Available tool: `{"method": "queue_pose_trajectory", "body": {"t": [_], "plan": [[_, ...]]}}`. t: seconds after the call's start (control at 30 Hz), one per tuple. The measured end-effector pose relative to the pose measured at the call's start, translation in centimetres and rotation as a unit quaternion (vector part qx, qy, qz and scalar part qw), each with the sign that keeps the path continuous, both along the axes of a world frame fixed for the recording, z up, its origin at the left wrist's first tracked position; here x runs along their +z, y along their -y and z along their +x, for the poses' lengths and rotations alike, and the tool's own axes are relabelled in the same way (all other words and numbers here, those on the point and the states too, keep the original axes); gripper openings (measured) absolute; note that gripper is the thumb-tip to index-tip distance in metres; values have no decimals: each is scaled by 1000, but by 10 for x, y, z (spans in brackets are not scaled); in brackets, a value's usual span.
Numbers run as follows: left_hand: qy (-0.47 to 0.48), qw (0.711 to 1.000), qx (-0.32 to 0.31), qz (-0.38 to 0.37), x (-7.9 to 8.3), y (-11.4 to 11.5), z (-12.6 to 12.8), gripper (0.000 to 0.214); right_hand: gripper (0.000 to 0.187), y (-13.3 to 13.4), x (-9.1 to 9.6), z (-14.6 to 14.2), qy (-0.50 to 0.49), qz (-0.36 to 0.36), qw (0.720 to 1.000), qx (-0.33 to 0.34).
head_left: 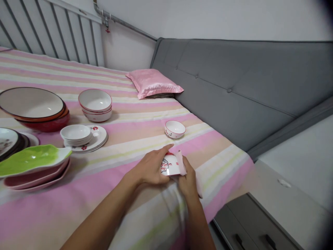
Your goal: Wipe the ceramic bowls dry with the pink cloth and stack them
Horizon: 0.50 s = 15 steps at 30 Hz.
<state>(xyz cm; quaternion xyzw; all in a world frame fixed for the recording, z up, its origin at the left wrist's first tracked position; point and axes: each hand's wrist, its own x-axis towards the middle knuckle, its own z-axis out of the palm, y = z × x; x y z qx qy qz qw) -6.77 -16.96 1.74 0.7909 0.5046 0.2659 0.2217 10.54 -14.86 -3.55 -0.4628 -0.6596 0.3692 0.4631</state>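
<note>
Held between both hands is a small white bowl (pixel 170 165) with a red rim and a plum-blossom print, tipped on its side above the bed. My left hand (pixel 153 166) grips its left side, thumb below and fingers above. With a pale pink cloth (pixel 182 163) pressed against the bowl's right side, my right hand (pixel 188 178) closes round it; part of the cloth hangs behind the wrist. Just beyond the hands, a similar bowl (pixel 175 129) stands upright on the striped bedcover.
To the left are stacked bowls (pixel 95 100), large oval dishes (pixel 33 104), small white dishes (pixel 76 133) on flat plates (pixel 100 139), and a green leaf-shaped dish (pixel 33 158) over pink ones. A pink pillow (pixel 156 82) lies by the grey headboard (pixel 234 76). A nightstand (pixel 249 222) is at lower right.
</note>
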Motion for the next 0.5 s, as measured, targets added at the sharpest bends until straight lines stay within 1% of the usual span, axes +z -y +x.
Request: {"method": "queue_pose_trajectory", "body": {"t": [0.13,0.23,0.3,0.37,0.43,0.5], "plan": [[9,1000,-10,3,2,1,0,97,69,1,2,1,-2,5,1000,4],[26,1000,-16,6,5,4,0,100,69,10,13,0,75,40,996,-26],[37,999,-20,7,8,6,2,102,69,19,22,-2,154,82,983,-61],[38,999,-31,13,10,8,3,104,65,28,31,-5,216,131,964,-81],[30,998,-42,20,10,8,4,106,58,34,36,-9,250,165,950,-84],[19,999,-43,16,9,8,4,106,54,36,37,-11,263,172,946,-82]]}}
